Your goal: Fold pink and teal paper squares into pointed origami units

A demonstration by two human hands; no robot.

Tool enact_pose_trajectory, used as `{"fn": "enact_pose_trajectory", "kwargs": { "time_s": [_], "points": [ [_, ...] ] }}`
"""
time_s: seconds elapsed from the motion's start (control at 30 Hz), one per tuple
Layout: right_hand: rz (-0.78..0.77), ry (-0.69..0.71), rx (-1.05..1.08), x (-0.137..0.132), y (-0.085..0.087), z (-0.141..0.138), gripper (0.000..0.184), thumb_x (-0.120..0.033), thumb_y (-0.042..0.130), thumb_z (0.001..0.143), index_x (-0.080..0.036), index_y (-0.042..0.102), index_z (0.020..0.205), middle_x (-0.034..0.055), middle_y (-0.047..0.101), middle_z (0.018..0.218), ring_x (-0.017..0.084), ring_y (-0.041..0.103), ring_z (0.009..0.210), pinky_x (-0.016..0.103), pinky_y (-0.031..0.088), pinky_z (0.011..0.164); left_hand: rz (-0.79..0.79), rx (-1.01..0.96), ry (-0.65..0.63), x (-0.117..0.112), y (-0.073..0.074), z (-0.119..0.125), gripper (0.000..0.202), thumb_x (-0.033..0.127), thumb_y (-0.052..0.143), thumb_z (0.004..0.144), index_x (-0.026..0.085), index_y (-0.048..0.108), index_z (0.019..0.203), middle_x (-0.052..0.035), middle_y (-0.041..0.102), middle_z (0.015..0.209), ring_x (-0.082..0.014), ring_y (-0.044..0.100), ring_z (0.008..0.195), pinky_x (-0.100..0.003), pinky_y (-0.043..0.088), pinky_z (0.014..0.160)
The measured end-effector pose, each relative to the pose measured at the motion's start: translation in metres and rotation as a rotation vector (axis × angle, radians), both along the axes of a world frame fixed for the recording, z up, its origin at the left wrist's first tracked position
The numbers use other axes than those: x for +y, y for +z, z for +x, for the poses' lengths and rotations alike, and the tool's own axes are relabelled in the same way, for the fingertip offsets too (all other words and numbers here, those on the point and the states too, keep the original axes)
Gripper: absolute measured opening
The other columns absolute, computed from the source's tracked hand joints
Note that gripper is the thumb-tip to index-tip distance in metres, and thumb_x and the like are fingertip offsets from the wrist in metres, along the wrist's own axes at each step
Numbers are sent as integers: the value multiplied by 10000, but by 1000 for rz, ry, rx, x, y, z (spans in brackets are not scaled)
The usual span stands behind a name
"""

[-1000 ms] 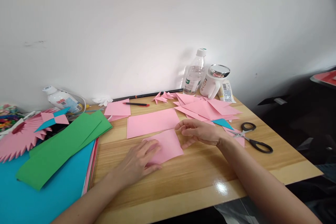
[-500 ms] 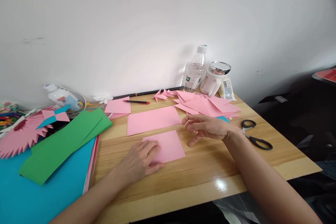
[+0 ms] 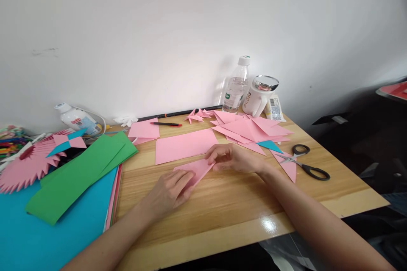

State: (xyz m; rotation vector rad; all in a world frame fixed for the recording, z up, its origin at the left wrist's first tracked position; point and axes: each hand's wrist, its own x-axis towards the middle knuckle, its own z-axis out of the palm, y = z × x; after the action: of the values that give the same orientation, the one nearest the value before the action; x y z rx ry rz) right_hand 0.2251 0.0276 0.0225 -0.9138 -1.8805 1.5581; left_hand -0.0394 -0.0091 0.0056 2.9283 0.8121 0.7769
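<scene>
A small pink paper sheet (image 3: 196,168) lies on the wooden table (image 3: 229,207), partly folded over into a narrow wedge. My left hand (image 3: 168,192) rests flat on its left end with fingers stretched out, pinning it down. My right hand (image 3: 233,159) pinches the sheet's right edge and has lifted it over toward the left. A larger pink rectangle (image 3: 186,145) lies just behind the sheet.
A pile of pink folded triangles (image 3: 249,130) and a blue triangle (image 3: 270,146) lie right of centre, with scissors (image 3: 308,167) beside them. A water bottle (image 3: 235,87), mug (image 3: 259,95) and pen (image 3: 165,124) stand near the wall. Green (image 3: 79,173) and blue (image 3: 47,233) sheets cover the left.
My right hand moved away from the sheet, then came back, took its right edge and folded it over. The flat pink sheet now shows as a narrow wedge. My left hand stayed put.
</scene>
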Motion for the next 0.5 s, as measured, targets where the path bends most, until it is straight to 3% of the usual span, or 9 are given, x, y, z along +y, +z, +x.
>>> {"fn": "enact_pose_trajectory", "kwargs": {
  "time_s": [0.13,0.33,0.4,0.5],
  "points": [
    [52,-93,-181,0,-6,-9,208,-365,612,808,-159,626,793,-7,590,723,124,512,654,246,395,601,-70,32,-25,-7,2,0,349,351,418,957,138,487,1225,-117,683,1050,-215,660,973,-344,551,836],
    [214,-233,-310,-4,-15,-25,177,-320,595,821,-163,600,741,-1,588,704,120,491,625,240,371,572,-168,13,51,-7,8,5,400,283,386,967,115,381,1330,-168,538,1281,-216,518,1209,-340,493,958],
    [284,-253,-338,-5,-19,-30,119,-289,606,817,-171,618,800,13,614,760,131,515,662,246,393,597,-119,82,16,-5,8,7,403,248,375,971,102,382,1347,-175,514,1322,-226,480,1253,-358,471,989],
    [366,-284,-318,-6,-23,-31,98,-245,633,798,-175,613,863,35,627,831,144,541,715,258,431,640,55,188,-125,-2,3,10,319,209,363,974,93,512,1231,-173,568,1273,-262,520,1213,-409,483,964]
  ]
}}
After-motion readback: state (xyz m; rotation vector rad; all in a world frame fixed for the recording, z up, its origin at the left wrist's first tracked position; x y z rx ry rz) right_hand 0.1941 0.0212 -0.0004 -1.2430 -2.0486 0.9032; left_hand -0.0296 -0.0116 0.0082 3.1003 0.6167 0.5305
